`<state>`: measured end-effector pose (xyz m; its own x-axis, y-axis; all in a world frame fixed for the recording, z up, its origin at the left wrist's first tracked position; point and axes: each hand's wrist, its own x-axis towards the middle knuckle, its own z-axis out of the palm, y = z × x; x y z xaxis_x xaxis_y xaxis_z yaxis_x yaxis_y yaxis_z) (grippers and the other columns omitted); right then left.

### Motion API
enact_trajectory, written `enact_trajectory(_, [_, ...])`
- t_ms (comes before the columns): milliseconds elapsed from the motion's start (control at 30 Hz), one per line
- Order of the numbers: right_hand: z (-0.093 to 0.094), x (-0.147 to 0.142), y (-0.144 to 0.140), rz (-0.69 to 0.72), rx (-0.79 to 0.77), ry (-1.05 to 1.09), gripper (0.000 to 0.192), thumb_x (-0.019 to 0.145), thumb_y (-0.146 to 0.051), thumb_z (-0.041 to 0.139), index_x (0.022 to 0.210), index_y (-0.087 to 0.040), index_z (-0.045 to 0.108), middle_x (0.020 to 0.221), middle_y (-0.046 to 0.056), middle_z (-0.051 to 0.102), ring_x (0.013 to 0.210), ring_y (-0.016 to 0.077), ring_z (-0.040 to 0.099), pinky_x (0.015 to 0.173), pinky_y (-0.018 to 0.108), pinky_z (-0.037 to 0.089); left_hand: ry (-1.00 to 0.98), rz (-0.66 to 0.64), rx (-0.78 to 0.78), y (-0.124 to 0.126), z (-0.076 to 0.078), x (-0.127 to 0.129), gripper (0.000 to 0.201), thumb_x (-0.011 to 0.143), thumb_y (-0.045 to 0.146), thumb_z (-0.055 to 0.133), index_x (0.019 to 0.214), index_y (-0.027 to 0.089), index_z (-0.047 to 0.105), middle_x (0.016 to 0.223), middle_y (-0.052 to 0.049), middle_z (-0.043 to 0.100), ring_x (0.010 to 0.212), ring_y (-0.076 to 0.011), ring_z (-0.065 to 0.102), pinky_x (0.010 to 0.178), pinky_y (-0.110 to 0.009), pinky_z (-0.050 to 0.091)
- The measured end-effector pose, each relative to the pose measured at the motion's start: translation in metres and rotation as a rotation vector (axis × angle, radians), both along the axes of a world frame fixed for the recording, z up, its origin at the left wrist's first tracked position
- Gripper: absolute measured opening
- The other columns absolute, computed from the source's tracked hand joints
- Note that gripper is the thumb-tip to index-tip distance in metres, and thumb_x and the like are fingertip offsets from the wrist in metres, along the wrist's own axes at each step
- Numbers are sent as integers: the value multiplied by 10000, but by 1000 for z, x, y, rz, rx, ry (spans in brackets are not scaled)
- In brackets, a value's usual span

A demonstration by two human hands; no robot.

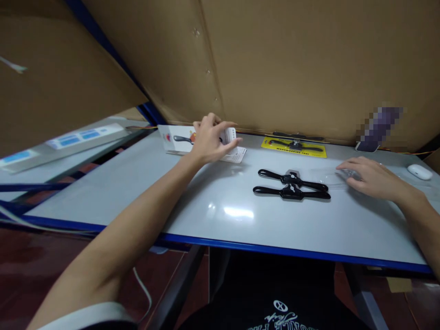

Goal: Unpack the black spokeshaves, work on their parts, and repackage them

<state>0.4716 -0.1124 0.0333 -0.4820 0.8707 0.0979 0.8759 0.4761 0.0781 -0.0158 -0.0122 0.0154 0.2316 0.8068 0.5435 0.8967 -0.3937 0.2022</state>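
**A:** So here's where we're at. Our left hand (209, 137) is curled over the white packaging cards (202, 142) at the far side of the table (220, 215), fingers bent down onto the top one. Looks like a light hold on the stack, but we can't tell if a card is actually pinched up or only pressed flat.

**B:** And the tools themselves?

**A:** The two black spokeshaves (292, 185) lie bare, side by side and touching, well to the right of that left-hand grip and a bit nearer to us. Our right hand (369, 178) lies flat just past their right-hand handles, fingers spread on a clear plastic blister (326, 176). Nothing clamped there, just an open palm resting down.

**B:** Anything packed already?

**A:** One, going by looks. Beyond the loose pair, up against the cardboard wall (292, 68), there's a spokeshave on a yellow card (294, 146) that seems finished. So we'd judge: one carded, two still loose, cards and blister only now being touched.

**B:** Other stuff around?

**A:** A white earbud case (420, 171) out past the right hand, and a phone (376, 130) leaning on the wall behind it.
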Motion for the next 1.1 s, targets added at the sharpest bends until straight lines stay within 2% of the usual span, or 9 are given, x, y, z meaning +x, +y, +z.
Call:
enact_trajectory(133, [-1,1,1,-19,-52,9,447,874,-297,494,1242,-222,737,1292,137,739,1178,375,684,1003,583,552,-8,21,-13,6,-6,-7,561,995,643,532,1392,268,661,1263,-151,562,1255,-427,503,1114,-592,311])
enact_trajectory(300, [-3,-3,0,15,-73,41,427,864,-304,520,1224,-229,737,1283,138,730,1173,364,681,1016,563,549,122,-72,-84,16,-22,-3,622,935,648,560,1352,215,720,1185,-161,588,1203,-413,521,1081,-590,344])
enact_trajectory(467, [1,-5,-3,14,-107,92,445,935,-524,559,1245,-256,731,1303,133,715,1167,368,688,1018,583,547,225,-122,-195,24,-32,-3,647,908,647,559,1354,217,744,1230,-181,629,1225,-416,526,1050,-594,394])
enact_trajectory(600, [3,-5,-3,15,-129,98,537,916,-643,599,1288,-277,725,1369,128,700,1212,384,675,1024,587,544,202,-203,-221,28,-35,-8,629,945,630,485,1291,193,778,1236,-173,672,1166,-346,600,1043,-492,468])
enact_trajectory(700, [2,-3,-1,38,-102,102,503,982,-609,509,1292,-275,723,1337,122,712,1205,355,676,1031,548,543,203,-249,-195,29,-34,-8,657,962,638,436,1247,168,795,1174,-169,703,1079,-315,644,997,-438,512])
enact_trajectory(900, [4,7,4,24,52,-24,513,1061,-457,339,1235,-197,746,1225,178,734,1076,365,693,915,539,544,209,-237,-160,27,-32,-4,628,968,594,426,1200,155,811,1097,-175,711,1013,-318,646,974,-456,526])
enact_trajectory(1000, [14,19,3,-5,89,-58,492,1052,-404,345,1237,-171,738,1230,195,729,1070,357,691,904,510,532,212,-227,-160,26,-32,-3,621,972,568,413,1191,145,812,1079,-177,710,1002,-316,642,979,-456,525])
enact_trajectory(1100, [29,36,-2,-107,154,-90,439,1021,-405,393,1163,-180,742,1139,189,730,995,341,692,844,476,520,203,-222,-164,26,-33,-1,616,972,555,413,1187,138,812,1065,-178,707,999,-317,644,980,-454,524])
